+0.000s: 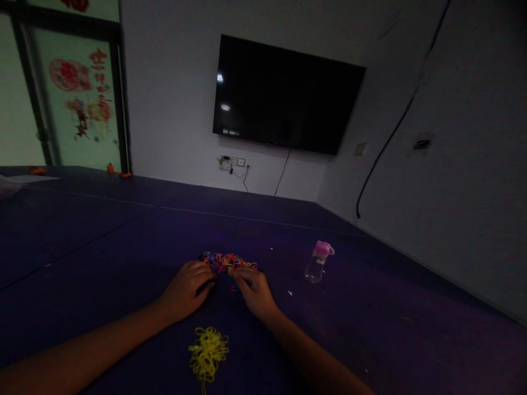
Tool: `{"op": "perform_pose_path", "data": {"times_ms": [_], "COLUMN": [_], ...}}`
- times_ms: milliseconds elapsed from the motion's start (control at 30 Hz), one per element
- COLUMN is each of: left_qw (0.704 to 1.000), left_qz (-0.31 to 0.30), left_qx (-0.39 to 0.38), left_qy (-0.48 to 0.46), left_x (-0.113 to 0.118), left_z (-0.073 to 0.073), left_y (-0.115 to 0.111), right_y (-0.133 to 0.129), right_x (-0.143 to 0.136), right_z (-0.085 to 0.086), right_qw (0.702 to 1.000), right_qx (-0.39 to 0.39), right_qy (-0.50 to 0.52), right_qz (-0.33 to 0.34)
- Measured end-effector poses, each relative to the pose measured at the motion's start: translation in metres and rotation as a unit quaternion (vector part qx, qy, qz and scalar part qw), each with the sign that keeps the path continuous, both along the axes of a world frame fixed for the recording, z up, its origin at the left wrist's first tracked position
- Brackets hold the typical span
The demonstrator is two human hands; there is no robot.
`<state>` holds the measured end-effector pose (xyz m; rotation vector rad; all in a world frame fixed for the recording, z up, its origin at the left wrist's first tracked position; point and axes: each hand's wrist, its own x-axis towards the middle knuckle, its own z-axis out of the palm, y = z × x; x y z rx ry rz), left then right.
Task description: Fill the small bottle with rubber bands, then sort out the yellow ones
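A pile of multicoloured bands (225, 262) lies on the dark purple table (135, 247). My left hand (190, 288) rests at the pile's left side, fingers curved with a gap between thumb and fingers; nothing shows in it. On the right side, my right hand (254, 289) reaches into the pile, its thumb and fingertips close together at some yellow and orange bands. Whether it grips one is too small to make out. Nearer to me, between my forearms, is a separate heap of yellow bands (208, 353).
A clear bottle with a pink lid (323, 248) lies to the right of my right hand. Small white scraps are scattered near it. Orange objects (110, 168) sit at the far left edge. A dark screen (288, 99) hangs on the wall, and a black cable dangles at right.
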<state>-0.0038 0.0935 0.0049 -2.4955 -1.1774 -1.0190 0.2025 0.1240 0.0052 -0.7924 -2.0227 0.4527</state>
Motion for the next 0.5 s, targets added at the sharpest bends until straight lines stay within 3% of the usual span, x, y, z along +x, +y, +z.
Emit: {"op": "perform_pose_path", "data": {"times_ms": [200,500], "left_qw": [0.999,0.999], "left_qz": [0.03,-0.017], "left_qx": [-0.024,-0.017], "left_qy": [0.0,0.041], "left_x": [0.005,0.006], "left_z": [-0.002,-0.003], "left_y": [0.0,0.003], "right_y": [-0.004,0.012], "right_x": [0.001,0.004], "right_z": [-0.003,-0.014], "right_qw": [0.997,0.995], "right_qx": [0.052,0.056], "right_qy": [-0.046,-0.058], "right_qz": [0.037,-0.056]}}
